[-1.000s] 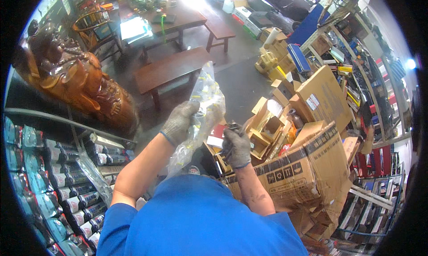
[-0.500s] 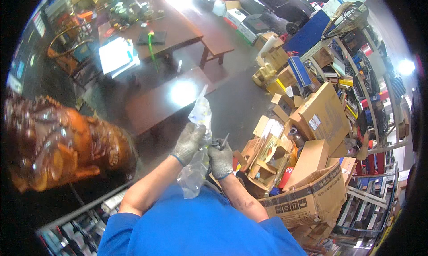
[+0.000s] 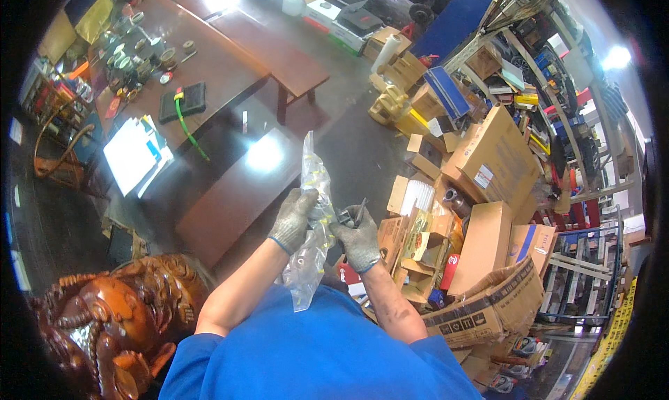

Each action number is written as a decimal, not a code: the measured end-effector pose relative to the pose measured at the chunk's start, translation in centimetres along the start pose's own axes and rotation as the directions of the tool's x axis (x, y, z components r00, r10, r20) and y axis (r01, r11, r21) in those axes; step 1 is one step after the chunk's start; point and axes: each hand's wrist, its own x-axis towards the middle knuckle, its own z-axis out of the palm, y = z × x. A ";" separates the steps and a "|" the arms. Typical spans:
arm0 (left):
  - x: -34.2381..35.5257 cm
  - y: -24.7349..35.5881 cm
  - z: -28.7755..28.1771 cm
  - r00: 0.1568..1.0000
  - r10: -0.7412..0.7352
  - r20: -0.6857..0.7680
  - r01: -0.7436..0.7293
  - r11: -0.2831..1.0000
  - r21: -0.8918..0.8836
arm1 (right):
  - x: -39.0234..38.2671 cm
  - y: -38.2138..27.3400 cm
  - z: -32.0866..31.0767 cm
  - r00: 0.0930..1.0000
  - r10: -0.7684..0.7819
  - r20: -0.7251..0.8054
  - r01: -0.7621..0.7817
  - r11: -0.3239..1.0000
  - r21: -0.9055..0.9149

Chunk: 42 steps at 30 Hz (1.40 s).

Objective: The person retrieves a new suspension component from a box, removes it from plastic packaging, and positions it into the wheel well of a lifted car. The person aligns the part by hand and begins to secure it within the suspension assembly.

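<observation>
My left hand [image 3: 295,219], in a grey knit glove, is closed on a clear plastic bag [image 3: 310,260] with small yellow bits on it, which hangs upright in front of my blue shirt. Just to the right, my right hand [image 3: 357,237], also gloved, is closed round a small dark metal tool [image 3: 354,217], its thin end pointing up. Its fingers are against or very near the bag's right side; exact contact is hard to tell. The bag's contents are too unclear to name.
A wooden table [image 3: 223,65] with papers [image 3: 136,152] and small items stands ahead-left, benches [image 3: 223,205] beside it. A glossy wood carving [image 3: 118,316] is at lower left. Piled cardboard boxes [image 3: 491,163] and cluttered racks [image 3: 585,191] fill the right side.
The view has swung: more table shows and the carving sits lower. My hands have drawn together at the bag, my right hand with the tool now beside it, both lower than a second ago.
</observation>
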 end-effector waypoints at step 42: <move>73.5 30.9 28.2 0.842 -0.343 0.416 0.359 0.932 0.043 | 82.0 -10.6 -10.8 0.917 0.369 0.149 -0.385 0.728 0.567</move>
